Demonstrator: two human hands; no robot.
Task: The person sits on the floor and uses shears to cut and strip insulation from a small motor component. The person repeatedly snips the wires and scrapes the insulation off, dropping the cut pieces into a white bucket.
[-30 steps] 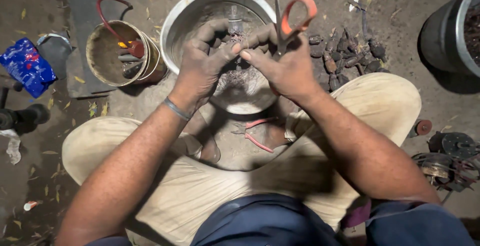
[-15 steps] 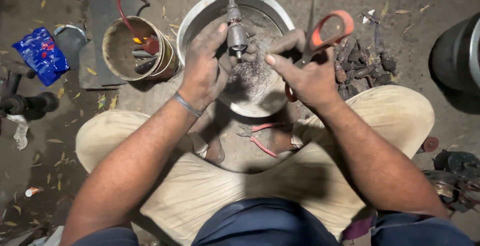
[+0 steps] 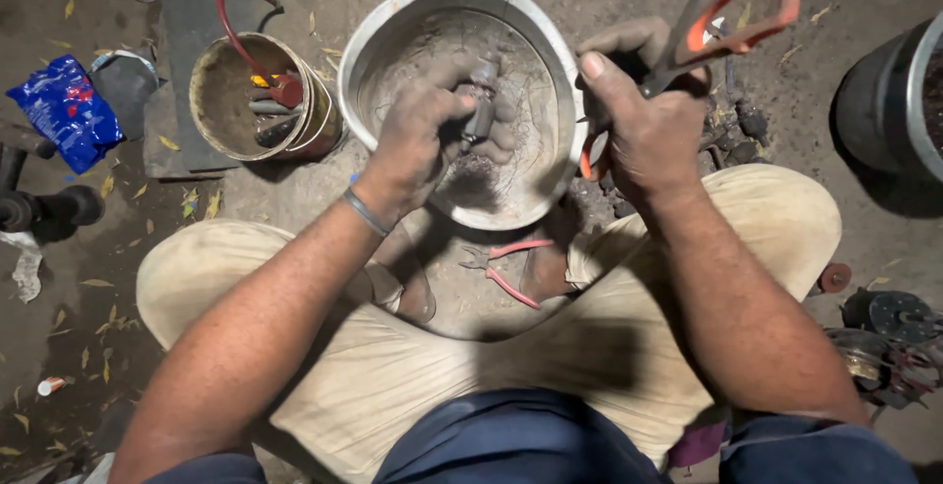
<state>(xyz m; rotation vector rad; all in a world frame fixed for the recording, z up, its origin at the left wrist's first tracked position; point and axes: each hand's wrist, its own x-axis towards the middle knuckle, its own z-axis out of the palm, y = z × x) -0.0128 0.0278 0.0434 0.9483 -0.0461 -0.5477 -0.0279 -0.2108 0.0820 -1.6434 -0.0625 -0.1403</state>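
My left hand (image 3: 432,135) grips a small grey metal part (image 3: 480,101) over a round metal bowl (image 3: 393,27) that stands on the ground in front of my crossed legs. Grey dust lies in the bowl's bottom. My right hand (image 3: 643,125) is off the bowl's right rim and holds orange-handled scissors (image 3: 732,27), blades pointing up and away. Both hands are dirty with grey dust. A metal bangle sits on my left wrist.
Red-handled pliers (image 3: 506,263) lie on the ground between my feet. A tin can (image 3: 221,120) with tools and a red wire stands left of the bowl. A blue packet (image 3: 64,111) lies far left, a dark bucket (image 3: 894,101) far right, scrap metal parts (image 3: 889,341) at the lower right.
My right hand with the scissors has pulled away from the left hand to the bowl's right rim. The left hand stays over the bowl with the metal part.
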